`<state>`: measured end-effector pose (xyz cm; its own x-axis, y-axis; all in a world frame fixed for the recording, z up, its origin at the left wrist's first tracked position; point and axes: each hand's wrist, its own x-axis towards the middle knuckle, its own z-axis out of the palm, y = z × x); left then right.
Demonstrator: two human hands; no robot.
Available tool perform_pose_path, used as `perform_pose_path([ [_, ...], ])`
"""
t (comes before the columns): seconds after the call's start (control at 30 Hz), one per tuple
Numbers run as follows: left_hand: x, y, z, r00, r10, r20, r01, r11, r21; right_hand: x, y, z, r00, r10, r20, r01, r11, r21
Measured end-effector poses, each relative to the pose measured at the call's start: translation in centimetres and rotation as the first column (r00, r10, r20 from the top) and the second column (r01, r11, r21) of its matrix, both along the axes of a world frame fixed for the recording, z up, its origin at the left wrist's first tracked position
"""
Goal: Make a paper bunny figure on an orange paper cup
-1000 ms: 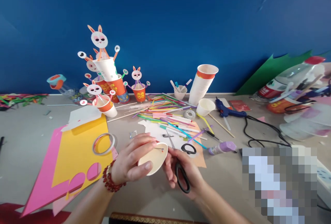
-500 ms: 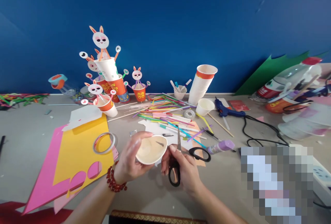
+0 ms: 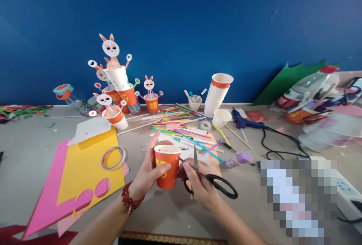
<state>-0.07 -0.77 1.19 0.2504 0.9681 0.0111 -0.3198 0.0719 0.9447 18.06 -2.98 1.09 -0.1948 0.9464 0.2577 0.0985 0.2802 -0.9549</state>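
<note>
My left hand (image 3: 148, 171) is wrapped round an orange paper cup (image 3: 165, 173) with yellow lettering and a white rim, held upright over the table. Its thumb lies across the front of the cup. In my right hand (image 3: 198, 182) are black-handled scissors (image 3: 223, 186) with the blades apart. One blade tip meets the cup's right side just below the rim; whether it goes through the wall I cannot tell. Part of the lower handle loop is hidden behind my right hand. Behind the cup lies a white paper sheet (image 3: 162, 138), partly covered by straws and pens.
Coloured straws (image 3: 175, 118) spread across the middle. Rabbit-decorated cups (image 3: 151, 103) stand at the back left, a cup stack (image 3: 216, 96) at the back. A glue gun (image 3: 244, 120) and glue stick (image 3: 239, 159) lie right; yellow paper (image 3: 93, 162) and a tape roll (image 3: 123, 158) lie left.
The cup has turned from showing its open inside to standing upright with its orange side towards me. The blade seen inside the cup is now at its outer right side.
</note>
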Motion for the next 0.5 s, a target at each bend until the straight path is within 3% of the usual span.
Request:
perform_pose_path([
  [0.1, 0.1, 0.0, -0.1, 0.993, 0.005, 0.118, 0.016, 0.984, -0.175, 0.0, 0.1, 0.3, 0.971, 0.021, -0.240, -0.071, 0.977, -0.201],
  [0.17, 0.1, 0.1, 0.0, 0.989, 0.021, 0.144, 0.011, 0.976, -0.216, 0.0, 0.2, 0.6, 0.944, -0.015, -0.329, -0.074, 0.964, -0.255],
  [0.33, 0.0, 0.2, 0.1, 0.986, -0.016, 0.163, 0.053, 0.972, -0.230, 0.0, 0.2, 1.3, 0.929, -0.028, -0.370, -0.074, 0.963, -0.260],
  [0.5, 0.2, 0.2, -0.1, 0.986, 0.002, 0.167, 0.029, 0.982, -0.184, -0.2, -0.2, 0.6, 0.961, -0.002, -0.277, -0.071, 0.964, -0.255],
])
